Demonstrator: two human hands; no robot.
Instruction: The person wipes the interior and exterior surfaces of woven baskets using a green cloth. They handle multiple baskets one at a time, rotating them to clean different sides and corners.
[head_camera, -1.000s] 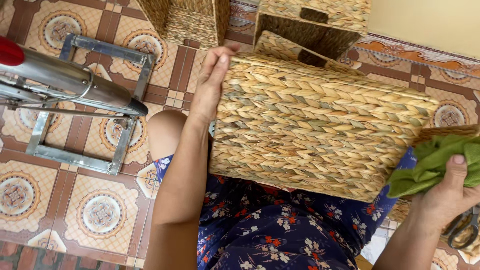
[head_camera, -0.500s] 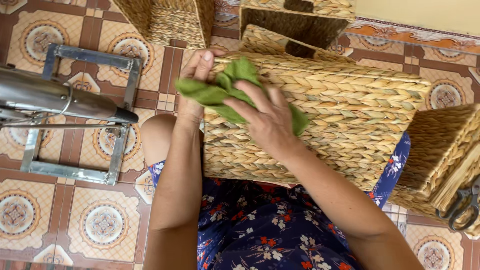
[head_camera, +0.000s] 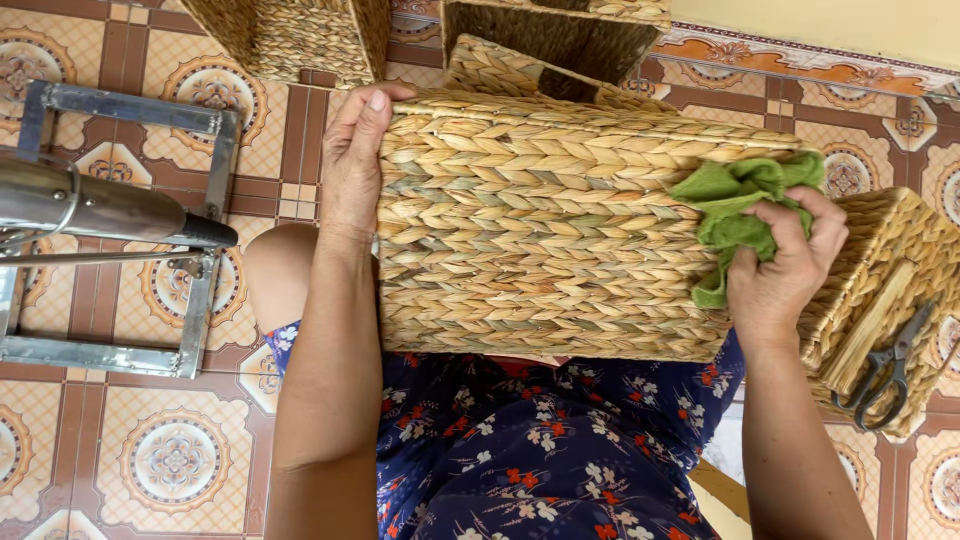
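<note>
The basket (head_camera: 560, 225) lies on its side across your lap, a boxy thing woven of thick braided straw in tan with greenish strands running through the rows, its broad flat face turned up toward you. Your left hand (head_camera: 355, 165) lies flat and open against its left end, fingers stretched up over the top edge, steadying rather than clutching. Your right hand (head_camera: 785, 265) has its grip closed around a bunched green cloth (head_camera: 735, 205), pressing it onto the basket's upper right corner. Under the basket you can see your dark blue flowered dress (head_camera: 520, 450) and one bare knee at the left. Just beside your right hand, another woven basket (head_camera: 880, 260) stands tilted, with a pair of dark scissors (head_camera: 885, 370) resting on its rim. More baskets (head_camera: 290, 35) of the same weave stand on the floor above, close behind the one you hold. The floor (head_camera: 150, 450) is tiled in orange, brown and cream with round medallion patterns. At the left a grey metal frame (head_camera: 195, 330) sits on the tiles, with a shiny metal tube (head_camera: 90, 205) crossing over it. A pale yellow wall (head_camera: 850, 25) shows at the top right.
</note>
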